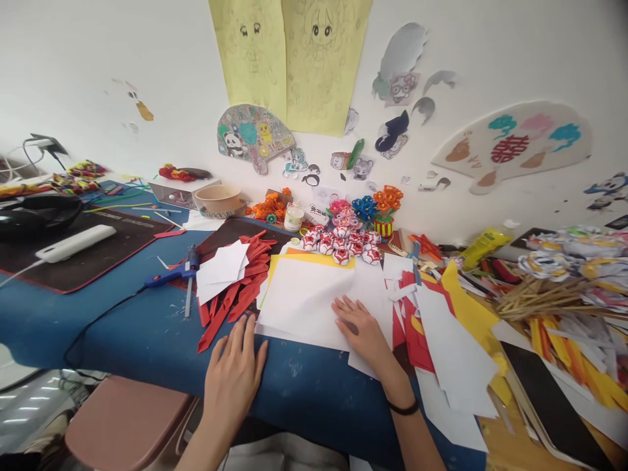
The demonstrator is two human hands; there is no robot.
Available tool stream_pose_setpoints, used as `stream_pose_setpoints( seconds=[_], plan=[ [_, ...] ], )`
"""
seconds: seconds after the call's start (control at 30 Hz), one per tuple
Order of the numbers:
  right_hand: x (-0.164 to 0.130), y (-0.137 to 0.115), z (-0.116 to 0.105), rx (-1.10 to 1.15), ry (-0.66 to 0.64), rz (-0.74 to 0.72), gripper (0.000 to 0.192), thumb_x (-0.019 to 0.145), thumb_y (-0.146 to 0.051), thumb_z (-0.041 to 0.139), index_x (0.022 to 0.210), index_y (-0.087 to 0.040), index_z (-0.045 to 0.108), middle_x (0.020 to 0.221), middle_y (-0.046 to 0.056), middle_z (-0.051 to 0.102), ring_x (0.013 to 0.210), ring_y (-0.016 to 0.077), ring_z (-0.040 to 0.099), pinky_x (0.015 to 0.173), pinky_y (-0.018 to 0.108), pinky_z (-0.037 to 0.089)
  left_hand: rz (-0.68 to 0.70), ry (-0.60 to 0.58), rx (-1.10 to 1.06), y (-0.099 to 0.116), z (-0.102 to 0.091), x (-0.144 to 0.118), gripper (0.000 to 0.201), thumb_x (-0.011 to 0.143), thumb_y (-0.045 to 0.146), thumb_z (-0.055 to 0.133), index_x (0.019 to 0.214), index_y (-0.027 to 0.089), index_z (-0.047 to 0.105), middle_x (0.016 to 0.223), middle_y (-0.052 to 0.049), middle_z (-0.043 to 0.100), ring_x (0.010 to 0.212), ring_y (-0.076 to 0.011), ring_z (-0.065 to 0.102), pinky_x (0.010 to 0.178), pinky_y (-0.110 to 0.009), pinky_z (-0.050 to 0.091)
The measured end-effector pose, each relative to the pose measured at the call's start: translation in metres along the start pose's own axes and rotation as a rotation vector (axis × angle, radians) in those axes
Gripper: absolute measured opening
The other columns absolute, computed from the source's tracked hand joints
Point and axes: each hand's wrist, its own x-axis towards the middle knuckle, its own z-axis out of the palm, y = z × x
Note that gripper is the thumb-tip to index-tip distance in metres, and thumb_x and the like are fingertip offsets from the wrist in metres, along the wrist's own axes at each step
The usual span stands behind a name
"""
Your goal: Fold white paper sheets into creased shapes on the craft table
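A stack of white paper sheets (304, 297) lies in front of me, with a yellow sheet (321, 254) showing behind its far edge. My right hand (360, 327) rests on the right part of the top sheet, fingers spread and nothing gripped. At the near left corner of the stack, my left hand (235, 363) lies on the blue table with its fingers stretched out. Just beyond it are folded red paper strips (250, 291) and several small white paper pieces (220, 271). Red-and-white paper flowers (341, 245) are grouped behind the stack.
A blue glue gun (174, 273) with a trailing cord lies at left. Cut paper (454, 347), a black phone-like slab (552, 399) and bundled sticks (534, 294) crowd the right. A beige bowl (218, 199), a small jar (293, 219) and a yellow bottle (488, 243) stand near the wall.
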Motion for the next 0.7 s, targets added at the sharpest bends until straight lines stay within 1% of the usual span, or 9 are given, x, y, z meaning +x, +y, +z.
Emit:
stream_pose_setpoints(
  seconds=[0.07, 0.1, 0.17, 0.23, 0.3, 0.37, 0.43, 0.5, 0.7],
  plan=[
    [0.0, 0.001, 0.001, -0.005, -0.002, -0.004, 0.038, 0.093, -0.027, 0.045, 0.13, -0.028, 0.055, 0.136, 0.002, 0.052, 0.134, 0.0212, 0.04, 0.112, 0.051, 0.029, -0.064, 0.044, 0.002, 0.003, -0.003, -0.005, 0.05, 0.096, 0.03, 0.04, 0.142, 0.012, 0.038, 0.14, -0.017, 0.048, 0.121, -0.0314, 0.053, 0.101, -0.048, 0.035],
    [0.0, 0.002, 0.001, -0.008, -0.002, -0.008, 0.038, 0.093, -0.027, 0.045, 0.13, -0.028, 0.055, 0.136, 0.002, 0.052, 0.134, 0.0214, 0.04, 0.112, 0.051, 0.029, -0.06, 0.059, -0.005, 0.006, -0.005, -0.007, 0.048, 0.095, 0.026, 0.04, 0.142, 0.013, 0.039, 0.14, -0.015, 0.048, 0.122, -0.0305, 0.052, 0.102, -0.048, 0.035],
    [0.0, 0.003, 0.002, -0.014, -0.001, -0.018, 0.039, 0.093, -0.027, 0.045, 0.131, -0.029, 0.055, 0.136, 0.002, 0.052, 0.134, 0.0218, 0.04, 0.111, 0.052, 0.029, 0.037, 0.077, -0.032, 0.015, -0.008, -0.007, 0.047, 0.094, 0.019, 0.039, 0.141, 0.016, 0.04, 0.141, -0.012, 0.048, 0.125, -0.0272, 0.05, 0.105, -0.046, 0.034],
    [0.0, 0.004, 0.003, -0.016, 0.003, -0.027, 0.039, 0.093, -0.027, 0.045, 0.131, -0.029, 0.054, 0.136, 0.002, 0.053, 0.133, 0.0222, 0.041, 0.111, 0.052, 0.03, 0.196, 0.063, -0.062, 0.026, -0.009, -0.003, 0.047, 0.094, 0.016, 0.039, 0.141, 0.017, 0.042, 0.141, -0.009, 0.048, 0.129, -0.0245, 0.047, 0.106, -0.042, 0.034],
    [0.0, 0.004, 0.003, -0.018, 0.009, -0.034, 0.039, 0.093, -0.027, 0.045, 0.131, -0.03, 0.054, 0.136, 0.002, 0.053, 0.133, 0.0226, 0.041, 0.111, 0.052, 0.03, 0.316, 0.014, -0.084, 0.037, -0.008, 0.004, 0.045, 0.095, 0.019, 0.039, 0.14, 0.017, 0.044, 0.143, -0.008, 0.045, 0.132, -0.0245, 0.043, 0.107, -0.041, 0.035],
    [0.0, 0.004, 0.003, -0.023, 0.012, -0.036, 0.039, 0.094, -0.027, 0.045, 0.131, -0.03, 0.054, 0.136, 0.002, 0.053, 0.133, 0.0226, 0.041, 0.111, 0.052, 0.031, 0.375, -0.045, -0.101, 0.043, -0.004, 0.01, 0.045, 0.096, 0.024, 0.039, 0.14, 0.017, 0.044, 0.144, -0.007, 0.044, 0.133, -0.024, 0.041, 0.107, -0.04, 0.036],
    [0.0, 0.004, 0.002, -0.025, 0.012, -0.036, 0.038, 0.094, -0.027, 0.044, 0.131, -0.029, 0.054, 0.135, 0.002, 0.053, 0.133, 0.0225, 0.041, 0.111, 0.052, 0.031, 0.386, -0.09, -0.119, 0.044, 0.0, 0.013, 0.046, 0.097, 0.029, 0.039, 0.142, 0.017, 0.04, 0.145, -0.007, 0.043, 0.133, -0.0223, 0.041, 0.106, -0.038, 0.038],
    [0.0, 0.003, 0.002, -0.022, 0.013, -0.037, 0.038, 0.094, -0.027, 0.044, 0.131, -0.029, 0.055, 0.135, 0.002, 0.053, 0.133, 0.0226, 0.041, 0.11, 0.052, 0.031, 0.36, -0.112, -0.131, 0.043, 0.003, 0.013, 0.049, 0.097, 0.031, 0.039, 0.144, 0.018, 0.036, 0.145, -0.007, 0.043, 0.132, -0.0213, 0.042, 0.106, -0.037, 0.039],
    [-0.001, 0.005, 0.003, -0.029, 0.019, -0.047, 0.04, 0.093, -0.025, 0.044, 0.131, -0.029, 0.054, 0.135, 0.003, 0.053, 0.133, 0.0226, 0.04, 0.11, 0.052, 0.031, 0.308, -0.111, -0.11, 0.036, 0.003, 0.01, 0.05, 0.097, 0.032, 0.039, 0.145, 0.018, 0.035, 0.144, -0.007, 0.043, 0.131, -0.0222, 0.044, 0.105, -0.038, 0.039]
  ],
)
